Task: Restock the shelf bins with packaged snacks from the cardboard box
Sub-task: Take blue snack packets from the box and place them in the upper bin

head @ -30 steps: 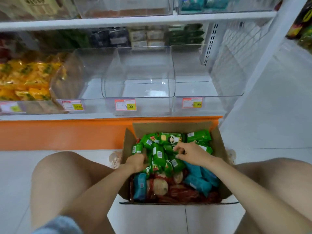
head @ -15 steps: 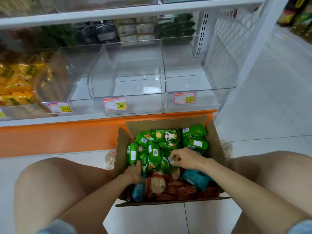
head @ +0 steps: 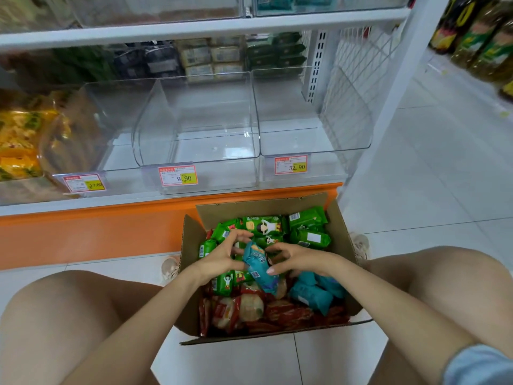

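Clasping teal packet [head: 259, 263], fingers [head: 271, 270] hiding its edges

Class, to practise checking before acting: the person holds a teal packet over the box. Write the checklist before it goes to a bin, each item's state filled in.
1. Right hand pinches teal packet: ok.
2. Left hand grips it too: cannot tell.
3. Packet free of the others in the cardboard box: cannot tell.
4. Clear bin above the 9.90 tag has room: ok.
5. That tag matches this packet: cannot tell.
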Motion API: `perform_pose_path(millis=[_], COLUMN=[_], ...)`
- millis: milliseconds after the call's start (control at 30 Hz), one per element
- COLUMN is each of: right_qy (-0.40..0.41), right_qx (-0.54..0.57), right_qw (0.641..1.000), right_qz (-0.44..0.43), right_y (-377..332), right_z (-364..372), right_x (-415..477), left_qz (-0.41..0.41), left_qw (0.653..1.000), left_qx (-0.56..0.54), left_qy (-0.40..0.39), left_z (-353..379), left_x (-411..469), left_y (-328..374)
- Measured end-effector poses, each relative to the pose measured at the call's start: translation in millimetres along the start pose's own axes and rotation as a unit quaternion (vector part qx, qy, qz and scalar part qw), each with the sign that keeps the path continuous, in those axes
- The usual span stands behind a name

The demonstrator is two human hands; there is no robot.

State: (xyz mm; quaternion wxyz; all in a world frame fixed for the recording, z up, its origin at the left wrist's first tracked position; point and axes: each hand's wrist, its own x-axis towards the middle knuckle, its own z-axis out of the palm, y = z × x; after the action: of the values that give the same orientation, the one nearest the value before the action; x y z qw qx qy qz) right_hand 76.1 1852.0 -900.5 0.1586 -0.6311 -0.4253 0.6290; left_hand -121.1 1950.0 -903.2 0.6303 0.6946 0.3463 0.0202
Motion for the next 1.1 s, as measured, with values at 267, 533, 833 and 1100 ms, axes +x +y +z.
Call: perform_pose_path(millis=[267,533,833,1100], right_qy=[0.029,0.089,0.242,0.29], right_qx=[0.088,0.149,0.097,0.072], right_qw=[0.996,0.985,0.965,0.954], right_qz=[0.001,-0.009,0.032,-0.029], right_y=[12,20,52,45], right_z=[-12,-22,-55,-80], right_x=[-4,-19,-43,-52], left_qz=[0.015,0.0,-0.089,-0.105], left_qw=[0.995,0.99,0.973,0.923], left_qx=[-0.099,-0.134,0.214,0.356], left_qy=[-0.016,0.046,-0.022,-0.097], left_z=[9,33,91,128], left_x=[-1,27,66,107], left_y=[11,21,-13,-17])
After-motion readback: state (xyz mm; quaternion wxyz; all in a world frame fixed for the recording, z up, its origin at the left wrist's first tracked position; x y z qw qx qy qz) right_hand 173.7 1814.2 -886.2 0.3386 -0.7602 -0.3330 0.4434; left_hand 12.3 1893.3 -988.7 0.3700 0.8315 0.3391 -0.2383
